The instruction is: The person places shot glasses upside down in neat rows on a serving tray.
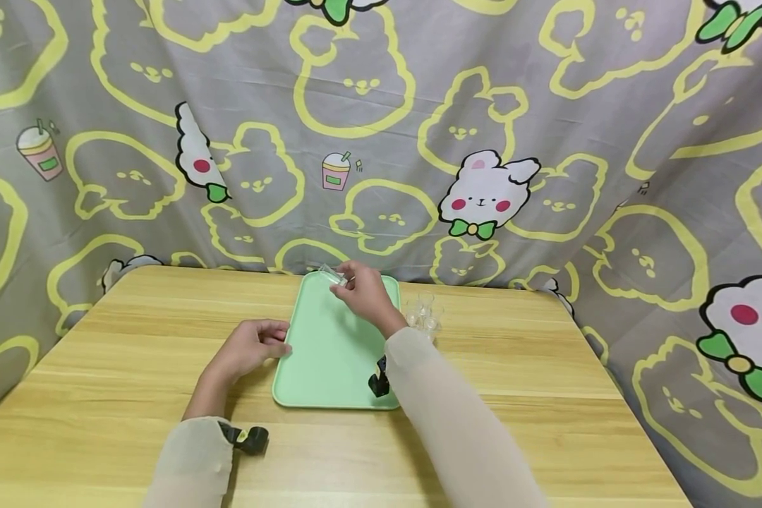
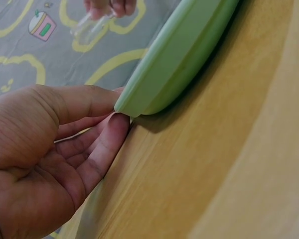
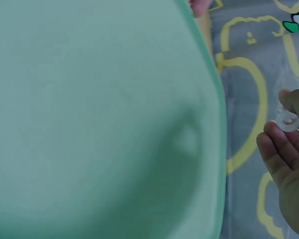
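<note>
A light green rectangular tray point(image 1: 330, 353) lies lengthwise on the wooden table. My left hand point(image 1: 249, 351) pinches its left rim between thumb and fingers; the left wrist view shows the fingertips point(image 2: 115, 130) at the edge. Over the far left corner of the tray, my right hand point(image 1: 364, 291) holds a small clear glass point(image 1: 332, 275), tilted, above the surface. In the right wrist view the thumb and fingers grip the glass point(image 3: 289, 119) near its thick round base. Several more clear glasses point(image 1: 425, 314) stand just right of the tray, partly hidden by the right forearm.
The wooden table point(image 1: 514, 367) reaches back to a grey curtain point(image 1: 381, 155) with yellow cartoon outlines, which hangs behind and at both sides. A black wrist camera point(image 1: 250, 440) sits on the left sleeve, and another black camera point(image 1: 379, 381) is on the right.
</note>
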Demonstrator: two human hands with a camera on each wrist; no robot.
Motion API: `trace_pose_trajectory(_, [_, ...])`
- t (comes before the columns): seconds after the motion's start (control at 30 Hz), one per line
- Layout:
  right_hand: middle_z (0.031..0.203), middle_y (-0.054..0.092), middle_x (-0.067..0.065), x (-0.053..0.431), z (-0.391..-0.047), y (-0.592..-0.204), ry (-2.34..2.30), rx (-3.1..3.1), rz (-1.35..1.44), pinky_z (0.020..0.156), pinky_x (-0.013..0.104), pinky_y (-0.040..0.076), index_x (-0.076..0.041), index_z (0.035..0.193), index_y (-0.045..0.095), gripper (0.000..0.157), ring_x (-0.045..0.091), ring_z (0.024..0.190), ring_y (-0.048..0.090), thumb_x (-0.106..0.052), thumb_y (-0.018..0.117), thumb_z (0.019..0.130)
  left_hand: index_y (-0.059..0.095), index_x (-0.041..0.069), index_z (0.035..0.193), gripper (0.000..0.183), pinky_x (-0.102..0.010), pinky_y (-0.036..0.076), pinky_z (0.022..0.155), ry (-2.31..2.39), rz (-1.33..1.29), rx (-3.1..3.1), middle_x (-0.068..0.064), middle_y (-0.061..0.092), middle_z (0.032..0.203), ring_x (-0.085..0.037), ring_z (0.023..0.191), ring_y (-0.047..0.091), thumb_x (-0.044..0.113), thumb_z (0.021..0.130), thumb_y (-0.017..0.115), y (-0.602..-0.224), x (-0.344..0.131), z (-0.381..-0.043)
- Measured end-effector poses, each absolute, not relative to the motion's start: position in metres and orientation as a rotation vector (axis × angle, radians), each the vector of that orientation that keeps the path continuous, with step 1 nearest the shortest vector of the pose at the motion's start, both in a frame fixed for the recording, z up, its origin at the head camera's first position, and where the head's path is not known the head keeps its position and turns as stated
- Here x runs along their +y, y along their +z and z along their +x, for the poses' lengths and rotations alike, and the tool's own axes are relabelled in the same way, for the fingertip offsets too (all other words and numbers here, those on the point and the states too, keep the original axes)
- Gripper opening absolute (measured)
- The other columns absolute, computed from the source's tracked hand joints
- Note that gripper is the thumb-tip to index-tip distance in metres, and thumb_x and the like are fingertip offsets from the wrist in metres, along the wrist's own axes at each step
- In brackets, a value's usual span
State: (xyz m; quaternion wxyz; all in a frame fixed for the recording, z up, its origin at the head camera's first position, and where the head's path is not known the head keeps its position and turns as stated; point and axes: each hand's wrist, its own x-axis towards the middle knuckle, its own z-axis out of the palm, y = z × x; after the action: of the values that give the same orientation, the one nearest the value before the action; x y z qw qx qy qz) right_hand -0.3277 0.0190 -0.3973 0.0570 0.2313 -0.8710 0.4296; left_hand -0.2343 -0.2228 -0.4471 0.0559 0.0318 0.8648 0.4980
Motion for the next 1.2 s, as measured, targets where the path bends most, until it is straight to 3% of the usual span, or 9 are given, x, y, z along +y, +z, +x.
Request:
trace_pose_trajectory(0.33, [0.102, 0.068, 0.007, 0.01, -0.327, -0.41, 1.32, -2.642, 0.627, 0.072, 0.031, 0.051, -0.003, 0.117, 0.069, 0.024, 0.014, 0.075, 0.058, -0.013, 0.075, 0.095, 0.063, -0.002, 0.134, 0.049, -0.032, 0.054, 0.085, 1.495, 0.089, 2.615, -0.014, 0.068, 0.121, -0.024, 0.104, 0.065, 0.014, 0.091, 0.079, -0.447, -0.225, -0.238])
trace_pose_trajectory(0.67, [0.114, 0.067, 0.008, 0.0, -0.326, -0.414, 1.378, -2.655, 0.588, 0.082, 0.032, 0.053, -0.003, 0.125, 0.065, 0.033, 0.016, 0.092, 0.059, -0.014, 0.074, 0.096, 0.063, -0.003, 0.135, 0.05, -0.031, 0.053, 0.085, 1.512, 0.091, 2.599, -0.015, 0.068, 0.121, -0.024, 0.105, 0.065, 0.014, 0.091, 0.079, -0.445, -0.225, -0.239])
trace_pose_trajectory(1.2, [0.108, 0.068, 0.008, -0.005, -0.324, -0.421, 1.349, -2.682, 0.683, 0.083, 0.03, 0.052, 0.001, 0.127, 0.069, 0.032, 0.015, 0.088, 0.058, -0.011, 0.071, 0.097, 0.062, -0.003, 0.134, 0.05, -0.031, 0.054, 0.085, 1.531, 0.096, 2.585, -0.016, 0.067, 0.122, -0.024, 0.104, 0.065, 0.014, 0.091, 0.079, -0.446, -0.226, -0.238])
